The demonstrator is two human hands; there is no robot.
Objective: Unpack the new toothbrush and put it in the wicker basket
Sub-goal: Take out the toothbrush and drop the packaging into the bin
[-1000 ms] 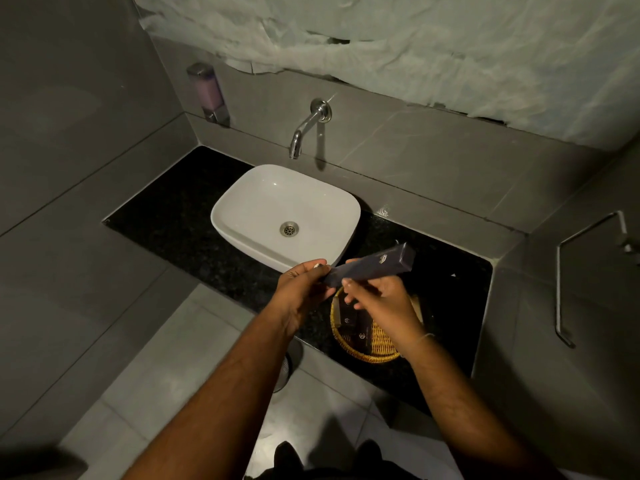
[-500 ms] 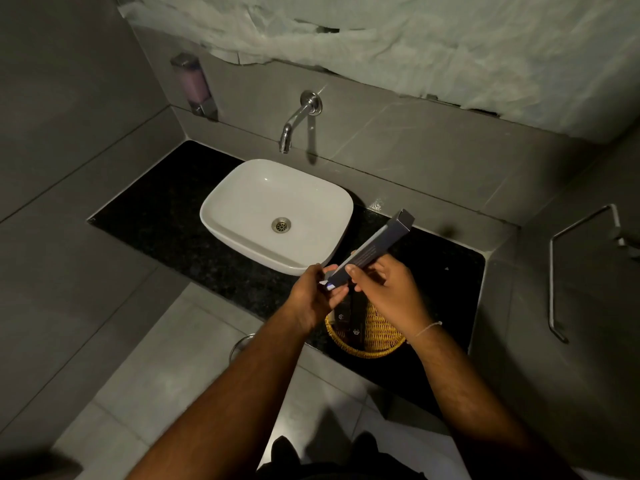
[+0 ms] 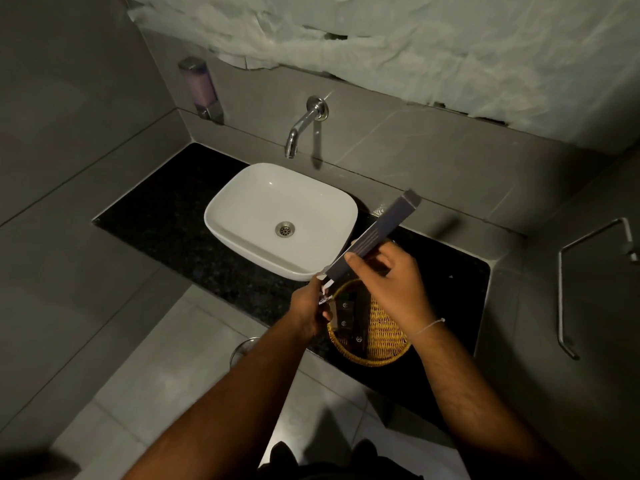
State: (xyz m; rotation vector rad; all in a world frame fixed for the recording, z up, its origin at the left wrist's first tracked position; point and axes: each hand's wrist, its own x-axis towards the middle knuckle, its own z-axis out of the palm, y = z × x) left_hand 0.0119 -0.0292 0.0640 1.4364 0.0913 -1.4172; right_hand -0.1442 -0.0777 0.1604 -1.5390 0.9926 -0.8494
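A long dark blue toothbrush box (image 3: 377,233) slants up to the right above the counter. My right hand (image 3: 388,285) grips its middle. My left hand (image 3: 310,311) pinches something small and pale at the box's opened lower end (image 3: 325,289); whether it is the flap or the toothbrush I cannot tell. Under both hands sits the round yellow wicker basket (image 3: 384,334) on the black counter, with dark items lying in its left half.
A white basin (image 3: 280,220) stands left of the basket under a chrome wall tap (image 3: 304,126). A soap dispenser (image 3: 201,86) hangs at the back left. A metal towel rail (image 3: 568,289) is fixed to the right wall. The black counter (image 3: 166,216) ends above grey floor tiles.
The box has tilted from nearly level to steeply slanted, far end up. Its lower end has come open and my left hand has pulled down and away from it.
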